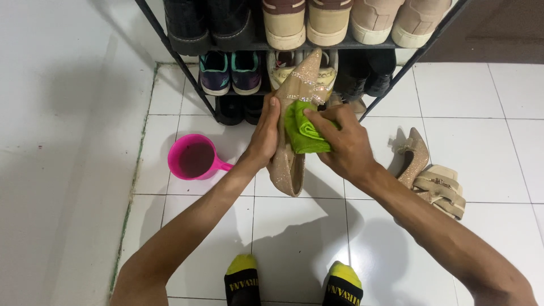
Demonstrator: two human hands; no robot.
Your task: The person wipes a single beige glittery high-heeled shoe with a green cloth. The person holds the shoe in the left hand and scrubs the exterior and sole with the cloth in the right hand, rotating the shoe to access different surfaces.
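White tiled floor (294,238), seen from above; black metal shoe rack (181,62) against the wall, its shelves packed with beige sneakers (306,22), black boots (207,20) and a dark pair with teal trim (229,71) lower down. Pink dipper (195,158) with dark water stands on the floor to the left, near the left forearm but apart from it. To the right, on the tiles, a second gold glitter heel (412,156) lying beside a pair of tan strappy sandals (442,190). Held up in mid-air in front of the rack: a gold glitter high-heeled shoe (289,164), pointed toe down toward the person, heel end up near the rack. Left hand (265,136) wraps the shoe's left side about mid-length, fingers closed on it, thumb near the upper edge. Right hand (343,141) is closed on a folded green cloth (303,133), pressing it against the shoe's right side just across from the left hand; cloth lies between palm and shoe. Judgement: shoe looks light and stiff in the sole, with a rough glitter skin that grips well but may shed or snag the cloth; the slim heel is the weak point, so the mid-body hold seems soundest. Cloth soft, limp, easily bunched. Two black socks with yellow toes (242,277) at the bottom edge
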